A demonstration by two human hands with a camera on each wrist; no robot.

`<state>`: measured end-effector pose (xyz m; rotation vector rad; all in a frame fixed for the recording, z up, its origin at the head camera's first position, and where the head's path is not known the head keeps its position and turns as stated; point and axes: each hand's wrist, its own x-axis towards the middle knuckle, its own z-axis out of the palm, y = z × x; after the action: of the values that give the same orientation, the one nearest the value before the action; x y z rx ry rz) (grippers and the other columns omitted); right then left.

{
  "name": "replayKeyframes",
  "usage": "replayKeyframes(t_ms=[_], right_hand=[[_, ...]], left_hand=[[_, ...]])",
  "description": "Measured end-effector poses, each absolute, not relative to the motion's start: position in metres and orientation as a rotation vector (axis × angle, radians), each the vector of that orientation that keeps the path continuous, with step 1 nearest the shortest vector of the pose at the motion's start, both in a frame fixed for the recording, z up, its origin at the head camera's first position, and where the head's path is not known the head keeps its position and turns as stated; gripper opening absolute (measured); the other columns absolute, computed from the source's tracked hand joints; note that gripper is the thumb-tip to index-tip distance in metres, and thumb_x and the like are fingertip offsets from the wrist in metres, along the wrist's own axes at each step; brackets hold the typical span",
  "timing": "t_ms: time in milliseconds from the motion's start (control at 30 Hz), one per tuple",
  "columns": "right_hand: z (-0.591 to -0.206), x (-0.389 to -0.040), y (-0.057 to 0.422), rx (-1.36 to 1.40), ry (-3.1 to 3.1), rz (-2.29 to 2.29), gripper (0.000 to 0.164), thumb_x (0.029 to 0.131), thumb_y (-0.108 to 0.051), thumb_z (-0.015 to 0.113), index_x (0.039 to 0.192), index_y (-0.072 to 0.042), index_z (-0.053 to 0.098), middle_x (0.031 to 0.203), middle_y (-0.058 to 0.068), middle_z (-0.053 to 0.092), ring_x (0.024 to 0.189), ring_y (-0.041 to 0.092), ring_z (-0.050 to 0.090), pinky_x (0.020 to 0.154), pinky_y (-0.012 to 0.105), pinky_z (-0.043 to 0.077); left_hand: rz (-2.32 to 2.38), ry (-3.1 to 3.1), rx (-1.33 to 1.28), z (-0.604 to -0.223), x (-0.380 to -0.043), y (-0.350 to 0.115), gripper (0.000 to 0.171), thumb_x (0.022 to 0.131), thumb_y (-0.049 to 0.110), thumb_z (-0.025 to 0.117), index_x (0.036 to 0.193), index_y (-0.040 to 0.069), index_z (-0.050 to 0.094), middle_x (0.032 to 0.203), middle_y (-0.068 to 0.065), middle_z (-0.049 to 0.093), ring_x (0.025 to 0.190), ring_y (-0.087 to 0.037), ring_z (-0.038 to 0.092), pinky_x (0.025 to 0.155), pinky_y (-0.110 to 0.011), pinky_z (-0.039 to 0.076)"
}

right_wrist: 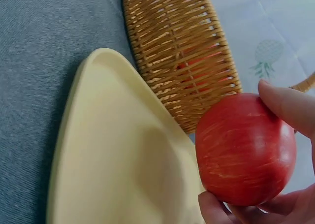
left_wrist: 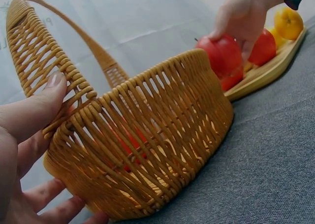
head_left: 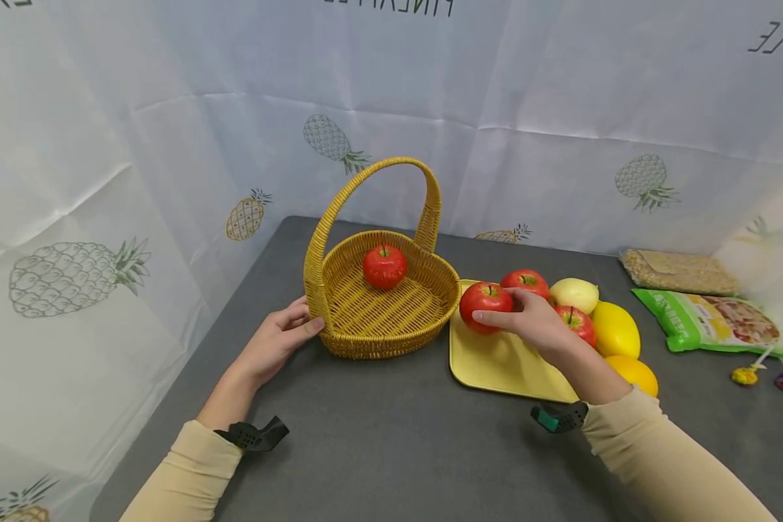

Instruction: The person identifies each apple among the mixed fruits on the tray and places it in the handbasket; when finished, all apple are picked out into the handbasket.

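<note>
A yellow wicker basket (head_left: 391, 348) with a tall arched handle stands on the table, one red apple (head_left: 385, 267) inside it. My left hand (head_left: 286, 335) holds the basket's left end, thumb against the base of the handle (left_wrist: 49, 51) and the other fingers at the outer wall. Just right of the basket, my right hand (head_left: 528, 319) grips another red apple (right_wrist: 246, 150) between thumb and fingers, over the left part of a pale yellow tray (head_left: 496, 373). In the right wrist view this apple is above the tray, its shadow falling on the tray's surface.
Beyond my right hand are more red apples (head_left: 525, 281), a pale yellow-green fruit (head_left: 574, 295), a yellow fruit (head_left: 616, 330) and an orange one (head_left: 634, 373). Farther right lie a green packet (head_left: 718, 319), a bag of grains (head_left: 678, 272) and small wrapped candies (head_left: 744, 375). Pineapple-print cloth (head_left: 528, 87) hangs behind.
</note>
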<state>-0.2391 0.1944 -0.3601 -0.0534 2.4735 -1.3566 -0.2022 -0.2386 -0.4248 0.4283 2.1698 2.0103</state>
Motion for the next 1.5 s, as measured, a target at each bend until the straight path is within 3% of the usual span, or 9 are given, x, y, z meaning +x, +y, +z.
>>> replayKeyframes(t_ms=[100, 333, 633, 1133, 1333, 1500], right_hand=[[-0.354, -0.239, 0.195, -0.046, 2.398, -1.452, 0.102, 0.088, -0.048, 0.080, 0.159, 0.000, 0.025, 0.152, 0.021, 0.040, 0.136, 0.038, 0.040, 0.110, 0.054, 0.038], [-0.345, -0.239, 0.194, -0.035, 2.292, -1.597, 0.091, 0.091, -0.043, 0.080, 0.155, 0.000, 0.031, 0.150, 0.019, 0.042, 0.133, 0.035, 0.045, 0.112, 0.048, 0.037], [-0.338, -0.240, 0.186, -0.030, 2.358, -1.592, 0.085, 0.089, -0.044, 0.081, 0.149, 0.001, 0.039, 0.144, 0.018, 0.047, 0.126, 0.032, 0.047, 0.109, 0.050, 0.039], [-0.324, -0.242, 0.172, -0.044, 2.342, -1.607, 0.091, 0.087, -0.045, 0.083, 0.155, -0.006, 0.037, 0.148, 0.015, 0.046, 0.130, 0.033, 0.046, 0.110, 0.053, 0.039], [-0.324, -0.244, 0.167, -0.056, 2.364, -1.570, 0.089, 0.086, -0.049, 0.083, 0.152, -0.008, 0.041, 0.144, 0.014, 0.050, 0.127, 0.033, 0.049, 0.110, 0.053, 0.040], [-0.323, -0.248, 0.158, -0.078, 2.349, -1.591, 0.090, 0.089, -0.045, 0.081, 0.156, -0.006, 0.034, 0.147, 0.016, 0.046, 0.128, 0.034, 0.049, 0.110, 0.054, 0.040]], left_hand=[[2.007, 2.169, 0.428, -0.424, -0.203, -0.239, 0.043, 0.105, 0.017, 0.062, 0.136, -0.013, 0.057, 0.168, -0.008, 0.021, 0.156, -0.025, 0.008, 0.108, -0.024, 0.039], [2.008, 2.175, 0.409, -0.424, -0.203, -0.238, 0.045, 0.105, 0.018, 0.062, 0.136, -0.014, 0.056, 0.168, -0.009, 0.020, 0.156, -0.026, 0.007, 0.117, -0.051, 0.027], [1.981, 2.222, 0.424, -0.425, -0.203, -0.240, 0.040, 0.105, 0.019, 0.063, 0.132, -0.010, 0.062, 0.168, -0.008, 0.022, 0.156, -0.026, 0.010, 0.115, -0.049, 0.030], [1.958, 2.234, 0.418, -0.423, -0.201, -0.240, 0.042, 0.104, 0.023, 0.064, 0.134, -0.006, 0.063, 0.169, -0.008, 0.020, 0.156, -0.025, 0.007, 0.117, -0.056, 0.026], [1.952, 2.231, 0.436, -0.422, -0.199, -0.237, 0.041, 0.104, 0.022, 0.065, 0.134, -0.006, 0.063, 0.168, -0.007, 0.022, 0.156, -0.025, 0.009, 0.116, -0.052, 0.031], [1.945, 2.243, 0.424, -0.419, -0.199, -0.238, 0.037, 0.103, 0.023, 0.066, 0.130, -0.001, 0.067, 0.167, -0.006, 0.023, 0.155, -0.023, 0.011, 0.115, -0.051, 0.031]])
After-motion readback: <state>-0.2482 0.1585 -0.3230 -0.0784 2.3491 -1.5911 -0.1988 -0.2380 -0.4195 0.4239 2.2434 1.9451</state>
